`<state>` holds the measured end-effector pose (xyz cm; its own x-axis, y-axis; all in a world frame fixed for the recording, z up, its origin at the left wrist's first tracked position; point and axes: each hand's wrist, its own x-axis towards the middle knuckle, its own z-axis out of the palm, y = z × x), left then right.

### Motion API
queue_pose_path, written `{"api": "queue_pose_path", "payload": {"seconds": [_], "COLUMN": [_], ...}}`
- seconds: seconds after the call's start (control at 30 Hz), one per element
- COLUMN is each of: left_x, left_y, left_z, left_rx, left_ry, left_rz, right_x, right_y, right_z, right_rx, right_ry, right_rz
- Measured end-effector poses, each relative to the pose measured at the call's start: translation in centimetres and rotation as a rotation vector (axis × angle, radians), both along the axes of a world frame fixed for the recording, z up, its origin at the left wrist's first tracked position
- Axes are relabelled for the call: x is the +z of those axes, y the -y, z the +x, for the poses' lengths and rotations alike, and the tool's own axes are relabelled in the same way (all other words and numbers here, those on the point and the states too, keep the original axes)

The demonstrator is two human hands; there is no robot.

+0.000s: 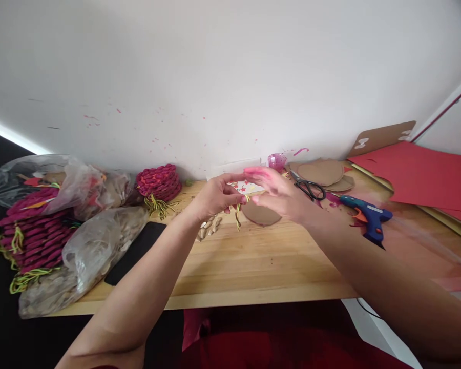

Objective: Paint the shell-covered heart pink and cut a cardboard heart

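Note:
Above the middle of the table, my left hand (pixel 221 196) pinches a short piece of yellow-green yarn (pixel 237 215) between thumb and fingers, one end hanging down. Facing it, my right hand (pixel 278 192) has its fingers stretched out, with pink stain on the fingertips. Its thumb is close to the yarn; whether they touch I cannot tell. Below the hands lies a round brown cardboard piece (pixel 262 213). Several pistachio-like shells (pixel 209 228) lie beside it, under my left hand. A white sheet with red star shapes (pixel 238 187) shows partly behind the fingers.
To the right are black-handled scissors (pixel 309 188), cardboard cutouts (pixel 322 173), a blue glue gun (pixel 369 215) and red sheets (pixel 434 171). A pink-stained cup (pixel 277 161) stands at the wall. Leftward are magenta braided bundles (pixel 159 183), plastic bags (pixel 96 241) and a black phone-like slab (pixel 134 253).

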<state>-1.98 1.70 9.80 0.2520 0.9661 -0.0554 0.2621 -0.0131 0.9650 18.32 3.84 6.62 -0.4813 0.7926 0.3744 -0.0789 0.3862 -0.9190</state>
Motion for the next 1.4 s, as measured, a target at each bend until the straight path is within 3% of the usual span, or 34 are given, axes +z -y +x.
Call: {"api": "queue_pose_path", "payload": {"seconds": [0.1, 0.17, 0.33, 0.57, 0.73, 0.87, 1.03, 1.27, 1.4], "left_x": [-0.3, -0.4, -1.1, -3.7, -5.3, -5.5, -5.4, -5.5, -5.3], "left_y": [0.3, 0.4, 0.3, -0.6, -0.4, -0.1, 0.3, 0.3, 0.2], "left_z": [-0.5, -1.1, -2.3, -2.4, -1.9, -1.8, -1.6, -2.0, -2.7], "left_rx": [0.018, 0.059, 0.216, 0.325, 0.318, 0.338, 0.329, 0.3, 0.232], "left_ry": [0.03, 0.087, 0.269, 0.401, 0.459, 0.456, 0.431, 0.297, 0.18], "left_rz": [0.021, 0.016, 0.092, 0.129, 0.083, 0.089, 0.079, 0.119, 0.065], "right_x": [0.3, 0.0, -0.6, -2.0, -3.7, -4.2, -4.1, -3.7, -3.0], "right_y": [-0.4, -0.7, -0.5, 0.6, 0.5, 0.3, 0.5, 0.3, -0.1], "right_z": [-2.5, -3.8, -4.9, -5.4, -5.9, -5.5, -5.6, -5.5, -5.1], "right_rx": [0.076, 0.054, -0.281, 0.019, 0.019, -0.055, -0.017, 0.166, 0.086], "right_ry": [0.015, -0.035, -0.002, 0.245, 0.278, 0.298, 0.244, 0.059, -0.111], "right_rz": [-0.014, -0.044, -0.057, -0.233, -0.308, -0.279, -0.283, -0.525, -0.651]}}
